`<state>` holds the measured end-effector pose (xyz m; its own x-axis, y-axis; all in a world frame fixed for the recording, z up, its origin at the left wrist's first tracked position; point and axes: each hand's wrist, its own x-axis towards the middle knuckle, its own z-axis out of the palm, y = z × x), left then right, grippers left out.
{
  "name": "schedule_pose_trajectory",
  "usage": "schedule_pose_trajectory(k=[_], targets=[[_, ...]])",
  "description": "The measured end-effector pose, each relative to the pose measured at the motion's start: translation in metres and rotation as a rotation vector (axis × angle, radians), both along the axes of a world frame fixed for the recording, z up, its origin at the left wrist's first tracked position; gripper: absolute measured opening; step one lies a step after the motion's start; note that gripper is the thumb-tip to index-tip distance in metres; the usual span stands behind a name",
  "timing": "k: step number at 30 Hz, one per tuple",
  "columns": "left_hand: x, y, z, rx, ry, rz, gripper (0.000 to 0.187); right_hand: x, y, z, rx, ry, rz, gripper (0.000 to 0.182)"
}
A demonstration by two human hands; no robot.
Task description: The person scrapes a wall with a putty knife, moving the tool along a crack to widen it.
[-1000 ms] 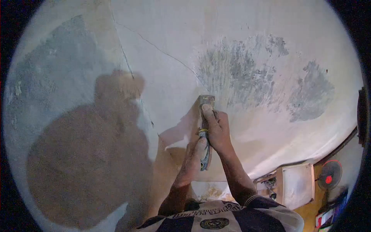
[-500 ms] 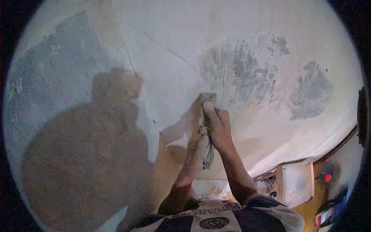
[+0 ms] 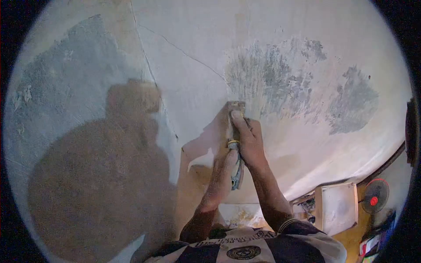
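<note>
Both my hands hold a scraper [image 3: 235, 112] pressed flat against a pale plastered wall [image 3: 210, 48]. My right hand [image 3: 248, 140] grips it from the right, with the index finger stretched up along the blade. My left hand [image 3: 222, 177] wraps the handle's lower end, where a blue-grey grip shows. The blade edge sits just below a grey scraped patch [image 3: 267, 81]. A yellow band rings the handle between my hands.
A thin crack [image 3: 184, 52] runs diagonally across the wall. Another grey bare patch [image 3: 353, 103] lies to the right, a large one [image 3: 57, 83] at the left. My shadow [image 3: 101, 175] falls on the wall. Below right stand a white box [image 3: 337, 208] and a red-centred fan [image 3: 373, 199].
The scraper and both hands have shifted slightly up the wall, toward the grey scraped patch. The grip is unchanged.
</note>
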<state>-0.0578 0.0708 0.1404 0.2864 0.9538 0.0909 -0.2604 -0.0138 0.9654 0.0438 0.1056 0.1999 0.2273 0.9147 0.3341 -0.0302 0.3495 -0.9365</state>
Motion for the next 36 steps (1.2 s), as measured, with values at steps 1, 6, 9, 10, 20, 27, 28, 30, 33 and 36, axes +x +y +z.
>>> schedule_pose_trajectory(k=[1,6,9,10,20,27,28,30,33,36], targets=[[0.001,0.003,-0.001,0.015,0.000,0.006,0.041,0.001,0.001,-0.005,-0.014,0.019,-0.013,0.054],[-0.001,0.004,0.023,0.061,-0.001,0.018,0.040,0.004,0.017,0.003,0.121,-0.087,-0.058,0.052],[0.043,0.003,0.017,-0.041,0.159,0.413,0.040,0.003,0.004,0.001,0.090,-0.031,-0.032,0.052],[0.044,0.010,0.016,-0.017,0.147,0.399,0.040,0.002,0.002,0.002,0.084,-0.031,-0.020,0.052],[0.006,0.013,0.028,0.025,-0.010,0.031,0.040,0.014,0.017,-0.008,0.078,-0.260,-0.118,0.064],[0.003,0.011,0.018,-0.010,-0.016,0.004,0.040,0.007,0.008,-0.002,0.078,-0.236,-0.141,0.060],[0.002,0.009,0.018,-0.016,-0.019,-0.008,0.040,0.009,0.015,-0.001,0.120,-0.248,-0.136,0.059],[-0.001,0.009,0.019,-0.027,-0.021,-0.018,0.040,0.009,0.021,-0.003,0.170,-0.258,-0.126,0.058],[-0.001,0.012,0.017,-0.022,-0.022,-0.014,0.040,0.008,0.023,-0.008,0.217,-0.278,-0.168,0.057],[-0.002,0.015,0.017,-0.009,-0.033,-0.029,0.040,0.005,0.016,-0.010,0.128,-0.184,-0.111,0.057]])
